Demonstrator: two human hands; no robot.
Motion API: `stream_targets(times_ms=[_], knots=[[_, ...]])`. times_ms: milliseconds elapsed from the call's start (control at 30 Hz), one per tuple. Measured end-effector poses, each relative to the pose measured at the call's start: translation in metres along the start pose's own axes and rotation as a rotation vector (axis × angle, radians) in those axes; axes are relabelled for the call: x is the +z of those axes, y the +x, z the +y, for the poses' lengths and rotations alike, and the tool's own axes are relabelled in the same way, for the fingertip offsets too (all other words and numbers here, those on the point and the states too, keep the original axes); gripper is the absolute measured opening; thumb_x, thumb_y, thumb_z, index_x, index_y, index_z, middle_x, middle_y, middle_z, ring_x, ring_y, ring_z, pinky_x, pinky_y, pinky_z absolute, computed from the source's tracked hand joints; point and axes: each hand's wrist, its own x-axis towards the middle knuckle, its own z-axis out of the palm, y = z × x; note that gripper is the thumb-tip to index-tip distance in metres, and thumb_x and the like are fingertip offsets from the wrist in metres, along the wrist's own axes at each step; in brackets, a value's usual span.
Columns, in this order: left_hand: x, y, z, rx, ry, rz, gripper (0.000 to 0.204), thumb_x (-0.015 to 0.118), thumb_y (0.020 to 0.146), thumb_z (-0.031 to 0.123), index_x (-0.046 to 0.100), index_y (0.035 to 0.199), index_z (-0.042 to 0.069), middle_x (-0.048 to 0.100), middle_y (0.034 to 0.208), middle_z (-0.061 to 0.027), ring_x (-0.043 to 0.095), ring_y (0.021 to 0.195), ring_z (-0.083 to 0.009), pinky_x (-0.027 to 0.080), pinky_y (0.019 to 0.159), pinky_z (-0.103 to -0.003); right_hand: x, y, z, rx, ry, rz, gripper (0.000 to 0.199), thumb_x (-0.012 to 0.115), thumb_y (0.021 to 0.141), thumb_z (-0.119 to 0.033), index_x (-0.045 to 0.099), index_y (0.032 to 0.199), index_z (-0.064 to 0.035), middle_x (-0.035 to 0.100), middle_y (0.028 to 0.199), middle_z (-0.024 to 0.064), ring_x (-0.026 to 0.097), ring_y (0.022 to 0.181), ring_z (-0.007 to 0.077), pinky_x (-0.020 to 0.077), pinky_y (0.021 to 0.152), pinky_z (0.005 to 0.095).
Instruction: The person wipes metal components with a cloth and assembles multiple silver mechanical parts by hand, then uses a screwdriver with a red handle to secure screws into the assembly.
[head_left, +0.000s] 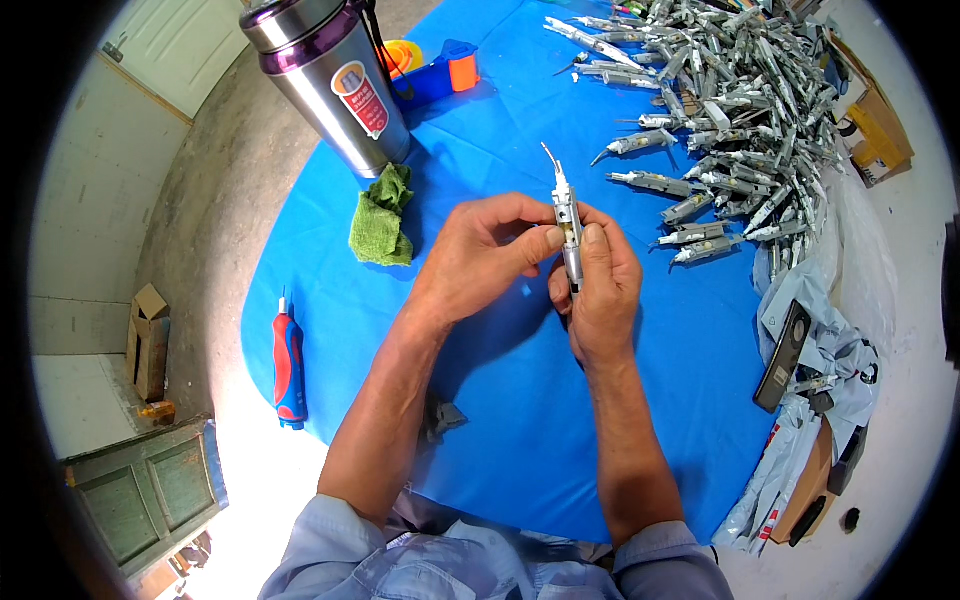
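Above the middle of the blue-covered surface (520, 450), the left hand (468, 258) and right hand (607, 295) hold a slim silver-grey device (566, 215) between them, its white tapered end and thin wires pointing toward the far edge. The left grip pinches the device's left side, thumb in front; the right grip presses on its other side, thumb lying along it. Toward the far right corner spreads a large heap of similar devices (745, 120), a few of them lying apart on its left side. Near the left edge lies a red-and-blue tool (288, 365), thin tip toward the far edge. By the far left edge stands a steel tumbler (330, 95) with a purple band, a crumpled green cloth (381, 222) just beside its base. Along the right edge, a dark phone (783, 355) rests among plastic bags (845, 340).
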Motion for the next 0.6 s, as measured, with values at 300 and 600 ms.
stream_targets(times_ms=[300,600], knots=[[0.0002,-0.0002,0.0015,-0.017,0.01,0.003,0.021,0.077,0.099,0.017,0.077,0.113,0.001,0.074,0.094,-0.0026,0.065,0.078,-0.0083,0.054,0.067,-0.025,-0.0001,0.0005,-0.0001,-0.006,0.006,-0.01,0.039,0.04,0.115,-0.024,0.065,0.129,0.003,0.06,0.074,-0.0007,0.05,0.055,0.0018,0.0385,0.047,0.0202],[0.0,-0.0001,0.0032,-0.019,0.036,0.025,0.024,0.079,0.099,0.02,0.076,0.112,0.001,0.074,0.094,-0.0033,0.065,0.079,-0.0087,0.054,0.067,-0.025,0.0007,-0.0001,0.0026,-0.029,-0.057,-0.016,0.038,0.042,0.115,-0.025,0.066,0.128,0.0019,0.063,0.079,-0.0002,0.051,0.056,0.0018,0.0389,0.047,0.0199]])
